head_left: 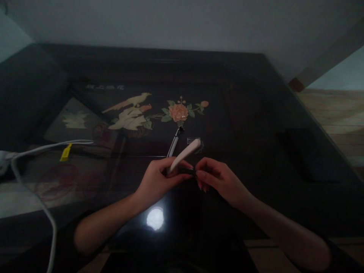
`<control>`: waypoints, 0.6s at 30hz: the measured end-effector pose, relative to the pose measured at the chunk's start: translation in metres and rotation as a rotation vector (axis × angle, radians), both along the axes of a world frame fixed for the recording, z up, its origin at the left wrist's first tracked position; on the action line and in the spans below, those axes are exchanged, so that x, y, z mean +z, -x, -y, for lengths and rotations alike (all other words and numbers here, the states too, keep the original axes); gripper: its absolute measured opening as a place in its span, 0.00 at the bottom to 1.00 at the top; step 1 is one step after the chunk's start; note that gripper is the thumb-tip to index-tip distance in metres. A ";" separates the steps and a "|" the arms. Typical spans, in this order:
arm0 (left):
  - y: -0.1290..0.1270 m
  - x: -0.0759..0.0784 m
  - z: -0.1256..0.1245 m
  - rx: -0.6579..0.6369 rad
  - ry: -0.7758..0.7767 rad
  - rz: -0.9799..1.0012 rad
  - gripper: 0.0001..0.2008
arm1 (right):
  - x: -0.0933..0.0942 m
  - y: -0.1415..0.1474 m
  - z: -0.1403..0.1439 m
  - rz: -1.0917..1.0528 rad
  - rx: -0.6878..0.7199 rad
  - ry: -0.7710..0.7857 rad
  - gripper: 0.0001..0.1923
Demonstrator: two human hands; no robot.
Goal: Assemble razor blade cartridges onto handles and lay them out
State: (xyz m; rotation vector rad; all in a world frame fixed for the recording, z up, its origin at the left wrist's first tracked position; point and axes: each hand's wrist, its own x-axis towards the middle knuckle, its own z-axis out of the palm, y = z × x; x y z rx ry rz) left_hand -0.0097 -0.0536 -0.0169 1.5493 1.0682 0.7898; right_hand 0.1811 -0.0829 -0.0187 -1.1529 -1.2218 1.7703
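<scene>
My left hand (159, 181) grips a slim white pen-like stick (185, 153) that points up and to the right over a dark glossy table (256, 113). My right hand (217, 177) meets it at the lower end and pinches a small dark piece (187, 171) between thumb and fingers. A second thin silver-and-black pen (174, 143) lies on the table just behind my left hand. A small clear wrapper (196, 141) lies beside the white stick's tip.
The tabletop bears a painted bird (133, 110) and flower (178, 112). A white cable (42, 197) with a yellow tag (66, 151) runs along the left. A lamp reflection (155, 218) glares near the front edge. Wooden floor (338, 113) shows at right.
</scene>
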 end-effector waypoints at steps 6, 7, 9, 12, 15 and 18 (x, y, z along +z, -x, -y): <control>0.003 -0.001 0.003 -0.044 -0.022 0.054 0.06 | -0.010 0.002 0.003 -0.217 0.083 0.077 0.24; 0.003 -0.001 0.003 -0.057 -0.034 0.058 0.06 | -0.010 0.002 0.003 -0.236 0.099 0.079 0.25; 0.003 -0.001 0.002 -0.074 -0.070 0.061 0.06 | -0.011 0.003 0.004 -0.260 0.118 0.079 0.25; 0.003 -0.001 0.002 -0.065 -0.154 0.045 0.05 | -0.010 0.003 0.004 -0.265 0.096 0.078 0.26; 0.003 -0.001 0.002 -0.049 -0.216 0.032 0.05 | -0.010 0.004 0.004 -0.275 0.058 0.115 0.25; 0.003 -0.003 0.002 -0.050 -0.222 0.038 0.05 | -0.009 0.004 0.005 -0.315 0.083 0.149 0.24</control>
